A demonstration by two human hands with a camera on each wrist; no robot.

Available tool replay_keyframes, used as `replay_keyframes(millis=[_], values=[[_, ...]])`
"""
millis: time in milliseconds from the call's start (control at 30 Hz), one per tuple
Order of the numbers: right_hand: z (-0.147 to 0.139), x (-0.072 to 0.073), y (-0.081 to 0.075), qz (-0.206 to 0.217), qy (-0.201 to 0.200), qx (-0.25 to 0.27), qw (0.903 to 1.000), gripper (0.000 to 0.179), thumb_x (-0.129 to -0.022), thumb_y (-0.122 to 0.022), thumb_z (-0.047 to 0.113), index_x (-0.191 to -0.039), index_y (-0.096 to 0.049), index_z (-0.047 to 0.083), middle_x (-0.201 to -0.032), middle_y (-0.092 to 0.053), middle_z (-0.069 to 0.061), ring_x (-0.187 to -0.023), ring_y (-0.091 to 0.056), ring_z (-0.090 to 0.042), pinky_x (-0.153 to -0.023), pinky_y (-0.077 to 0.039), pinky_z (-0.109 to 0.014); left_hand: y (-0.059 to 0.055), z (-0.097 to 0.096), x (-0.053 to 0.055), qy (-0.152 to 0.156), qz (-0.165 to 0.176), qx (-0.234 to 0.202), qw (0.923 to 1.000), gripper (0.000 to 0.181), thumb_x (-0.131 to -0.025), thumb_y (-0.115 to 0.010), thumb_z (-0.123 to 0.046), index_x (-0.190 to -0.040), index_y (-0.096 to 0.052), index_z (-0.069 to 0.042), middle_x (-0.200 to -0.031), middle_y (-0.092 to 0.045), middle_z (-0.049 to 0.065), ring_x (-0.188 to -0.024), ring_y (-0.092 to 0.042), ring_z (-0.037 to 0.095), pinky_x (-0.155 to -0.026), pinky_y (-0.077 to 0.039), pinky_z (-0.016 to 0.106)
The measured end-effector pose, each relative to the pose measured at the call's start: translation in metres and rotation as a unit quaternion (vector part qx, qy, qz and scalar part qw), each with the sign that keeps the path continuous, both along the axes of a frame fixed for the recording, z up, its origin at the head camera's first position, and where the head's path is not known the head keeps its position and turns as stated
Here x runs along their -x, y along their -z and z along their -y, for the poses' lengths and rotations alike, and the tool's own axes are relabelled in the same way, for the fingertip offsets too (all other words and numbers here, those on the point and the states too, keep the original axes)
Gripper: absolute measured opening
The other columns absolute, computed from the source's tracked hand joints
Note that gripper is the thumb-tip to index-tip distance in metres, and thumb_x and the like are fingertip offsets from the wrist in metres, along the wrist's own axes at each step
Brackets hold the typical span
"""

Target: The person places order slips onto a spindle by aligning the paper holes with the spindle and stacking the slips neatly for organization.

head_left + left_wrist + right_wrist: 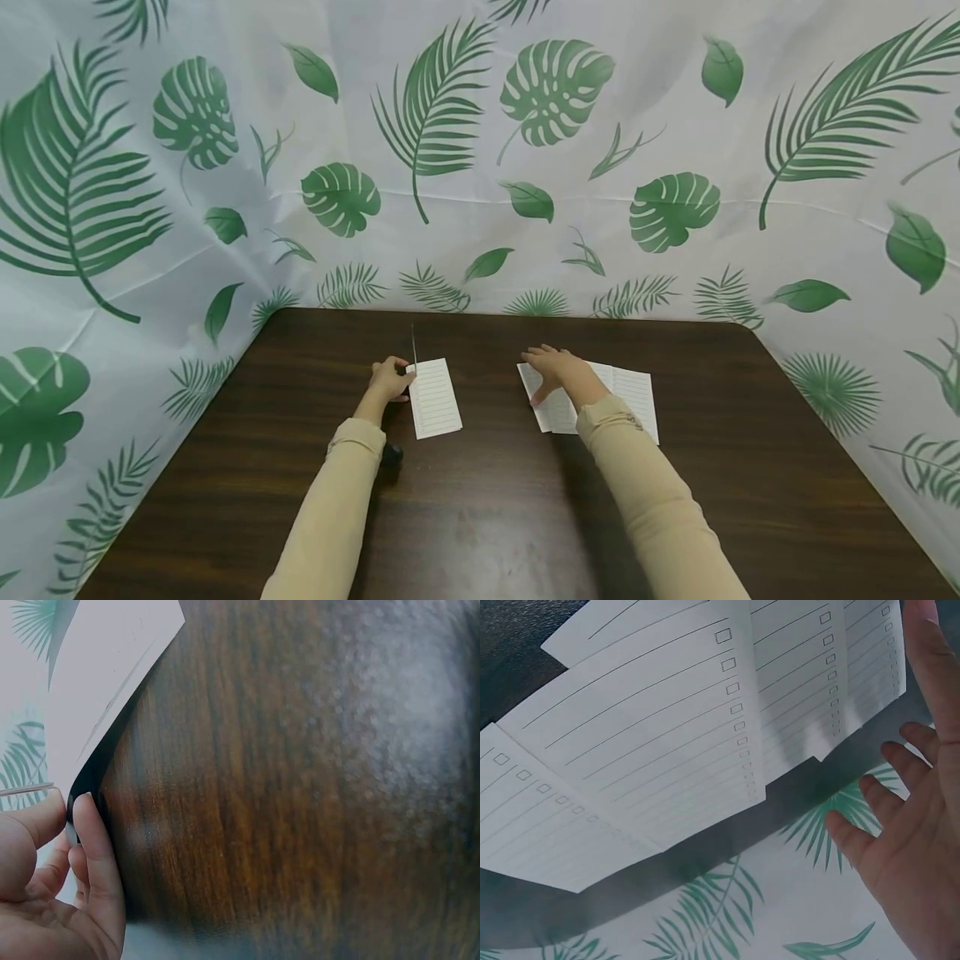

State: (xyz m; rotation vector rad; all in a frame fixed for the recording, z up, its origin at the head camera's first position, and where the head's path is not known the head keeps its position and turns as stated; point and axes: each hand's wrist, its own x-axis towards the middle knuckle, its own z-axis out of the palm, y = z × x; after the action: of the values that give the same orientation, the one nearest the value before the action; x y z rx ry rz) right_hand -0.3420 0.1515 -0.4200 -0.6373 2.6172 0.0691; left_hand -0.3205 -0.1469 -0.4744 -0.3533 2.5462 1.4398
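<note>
Lined sheet [435,400]: located directly right of the left hand [388,381], its left edge at that hand's fingers. Left hand: grasping; the left wrist view shows thumb and forefinger [94,840] pinching the sheet's end from opposite faces, a grip the head view largely hides. A black item [91,774] shows behind the sheet at this pinch; its kind cannot be told. A thin rod [413,346] rises beside the left hand's fingertips in the head view; the left wrist view shows only a short length of it by the thumb. Right hand: released, fingers extended, over the left part of several further lined sheets [636,396]; whether it touches them cannot be told. The right wrist view discloses what the head view does not: these sheets overlap in a fan, and rows of small checkboxes [723,635] run along their lines. In that view the four fingers stand apart from the paper. Both hands work above a dark wood-grain table [480,517]; leaf-printed cloth [465,108] hangs beyond them.
</note>
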Motion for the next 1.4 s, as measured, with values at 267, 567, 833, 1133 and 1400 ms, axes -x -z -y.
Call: replay_keyframes(millis=[267,567,833,1133,1400], values=[[0.004,-0.002,0.005,-0.012,0.008,-0.028,0.9995,0.099,-0.072,-0.081,0.034,-0.146,-0.026,-0.003,-0.156,-0.017,-0.019,-0.143,-0.012,-0.041,-0.113,-0.02,-0.062,0.031,0.009,0.026,-0.006,-0.008,-0.003,0.9999,0.033,-0.093,-0.057,-0.016,-0.123,-0.049,-0.004,-0.133,-0.025,0.027,-0.1,-0.05,0.043,-0.058,-0.059,0.031],[0.001,-0.001,0.012,-0.011,0.002,0.001,0.9999,0.097,-0.072,-0.079,0.036,-0.144,-0.029,-0.005,-0.154,-0.021,-0.02,-0.143,-0.012,-0.043,-0.11,-0.02,-0.067,0.103,0.029,0.077,0.008,-0.024,-0.011,0.9996,0.041,-0.09,-0.063,-0.03,-0.123,-0.049,-0.01,-0.135,-0.02,0.029,-0.095,-0.051,0.045,-0.057,-0.059,0.034],[0.0,-0.001,0.015,-0.03,0.004,0.019,0.9994,0.09,-0.074,-0.076,0.041,-0.142,-0.035,-0.002,-0.153,-0.026,-0.019,-0.142,-0.014,-0.044,-0.11,-0.023,-0.066,0.056,0.017,0.044,0.008,-0.022,-0.018,0.9996,0.034,-0.092,-0.061,-0.022,-0.121,-0.05,-0.007,-0.132,-0.023,0.027,-0.095,-0.052,0.041,-0.057,-0.059,0.032],[0.006,0.002,0.023,-0.087,-0.004,0.036,0.9955,0.075,-0.073,-0.077,0.042,-0.13,-0.047,0.002,-0.143,-0.041,-0.022,-0.137,-0.026,-0.045,-0.109,-0.025,-0.065,0.099,0.026,0.071,0.013,-0.032,-0.018,0.9992,0.042,-0.09,-0.063,-0.032,-0.122,-0.049,-0.009,-0.132,-0.02,0.03,-0.088,-0.052,0.041,-0.057,-0.059,0.032],[0.008,-0.001,0.026,-0.13,-0.003,0.061,0.9896,0.076,-0.067,-0.08,0.044,-0.122,-0.041,0.009,-0.135,-0.043,-0.021,-0.119,-0.043,-0.047,-0.097,-0.04,-0.06,0.105,0.026,0.076,-0.004,-0.036,-0.012,0.9993,0.032,-0.092,-0.06,-0.023,-0.117,-0.048,-0.008,-0.125,-0.025,0.025,-0.079,-0.05,0.036,-0.05,-0.057,0.029]])
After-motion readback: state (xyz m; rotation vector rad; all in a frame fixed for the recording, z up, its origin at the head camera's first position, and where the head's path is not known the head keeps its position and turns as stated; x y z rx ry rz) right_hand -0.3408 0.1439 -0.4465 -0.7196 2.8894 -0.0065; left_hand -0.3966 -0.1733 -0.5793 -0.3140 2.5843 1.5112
